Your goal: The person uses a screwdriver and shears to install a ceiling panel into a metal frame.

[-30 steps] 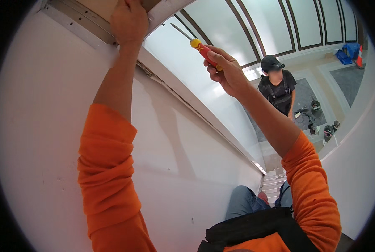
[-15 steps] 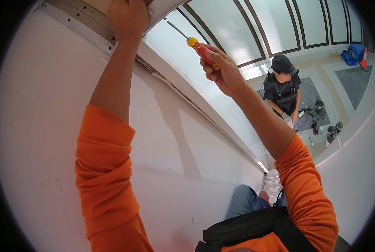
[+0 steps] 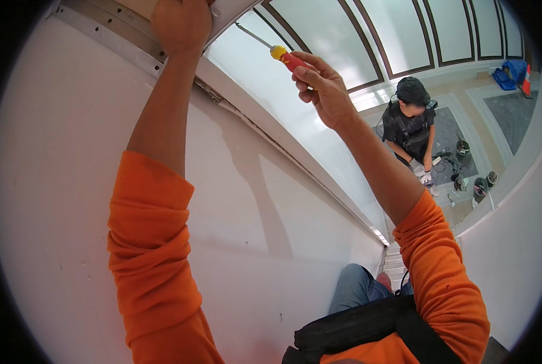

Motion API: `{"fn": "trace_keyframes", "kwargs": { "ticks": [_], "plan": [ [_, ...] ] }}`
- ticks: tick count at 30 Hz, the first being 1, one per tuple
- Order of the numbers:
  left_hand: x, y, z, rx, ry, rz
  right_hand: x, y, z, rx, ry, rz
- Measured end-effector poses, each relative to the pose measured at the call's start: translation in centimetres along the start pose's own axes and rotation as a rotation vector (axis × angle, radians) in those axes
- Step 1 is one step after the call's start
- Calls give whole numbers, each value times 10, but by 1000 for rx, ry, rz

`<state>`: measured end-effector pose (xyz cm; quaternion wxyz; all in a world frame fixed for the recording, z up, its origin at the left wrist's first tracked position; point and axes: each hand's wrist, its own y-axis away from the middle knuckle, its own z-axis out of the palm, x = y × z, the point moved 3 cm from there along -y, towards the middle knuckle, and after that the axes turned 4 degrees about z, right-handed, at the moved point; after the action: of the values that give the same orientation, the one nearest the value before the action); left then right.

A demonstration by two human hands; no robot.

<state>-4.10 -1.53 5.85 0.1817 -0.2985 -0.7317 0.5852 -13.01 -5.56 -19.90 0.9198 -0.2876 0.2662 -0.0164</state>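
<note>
We have our left hand [image 3: 182, 24] raised to the top of the white wall [image 3: 58, 182], its fingers clenched against the pale panel [image 3: 225, 11] that sits above the grey metal track [image 3: 110, 27], and our right hand [image 3: 327, 91] is closed around the red and yellow handle of a screwdriver [image 3: 280, 54], whose thin shaft slants up and left toward that same panel, near the left hand. To do this well, we judge that the left hand should keep the panel pressed firm so nothing shifts, while we line the shaft straight with the fastener and push along its axis as we turn, so the tip does not slip out; standing high on a ladder [image 3: 398, 264], we should keep our weight centred and avoid leaning far. Much is hard to make out: the tip of the screwdriver is very thin against the bright glazing and we cannot tell whether it touches anything, no screw is visible, and the left fingertips are cut off by the rim. Far below, another person [image 3: 412, 124] in dark clothes stands among small buckets and tools [image 3: 465, 170] on the floor.
</note>
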Motion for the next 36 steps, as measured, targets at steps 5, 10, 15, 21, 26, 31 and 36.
{"fn": "trace_keyframes", "kwargs": {
  "ticks": [5,10,15,21,26,31,36],
  "plan": [
    [2,1,0,-2,-76,2,-17,-4,-8,115,271,-190],
    [0,-1,-2,-1,-35,0,-16,-13,-12,45,166,-125],
    [-2,-2,5,-22,63,-52,4,-26,-20,-153,-229,203],
    [-1,-3,-1,35,-53,102,20,-32,0,-208,-251,615],
    [6,-1,4,9,-31,-58,20,-36,-5,-6,-23,532],
    [4,-2,0,9,-55,-20,5,-41,-13,192,104,118],
    [2,-1,-2,6,-76,-1,18,-32,-1,184,-411,369]
  ]
}}
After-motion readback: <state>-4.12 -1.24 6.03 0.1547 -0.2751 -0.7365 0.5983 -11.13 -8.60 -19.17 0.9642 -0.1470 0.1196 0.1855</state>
